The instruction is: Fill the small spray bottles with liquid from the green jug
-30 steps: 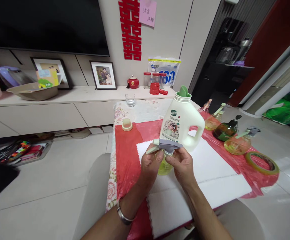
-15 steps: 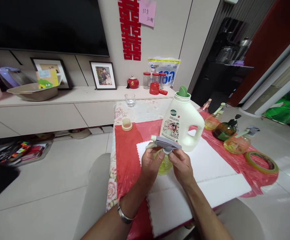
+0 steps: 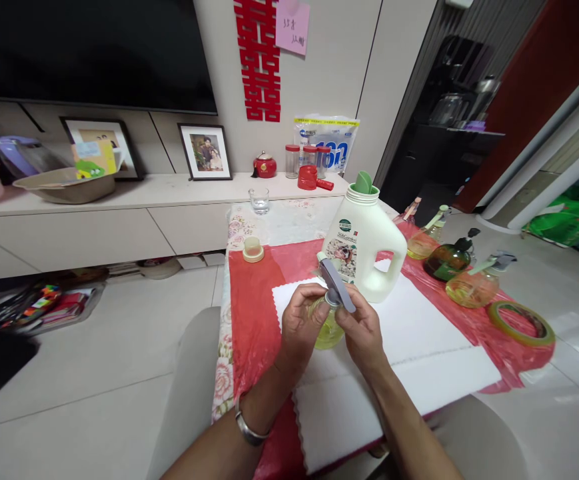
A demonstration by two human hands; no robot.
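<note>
The small spray bottle (image 3: 327, 329) is clear yellow-green, and its trigger head (image 3: 336, 287) is grey. The big jug (image 3: 369, 247) is white with a green cap. The sheet (image 3: 254, 300) is red, the cloth (image 3: 222, 381) under it has a flower pattern, and the mat (image 3: 419, 333) is white.

I can read a big blue 160 on the bag (image 3: 326, 143). A red double-happiness sign (image 3: 258, 60) hangs on the wall (image 3: 334, 60). The pink note (image 3: 292, 27) beside it starts with 35.

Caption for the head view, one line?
Left hand and right hand hold a yellow spray bottle before a white jug.
</note>
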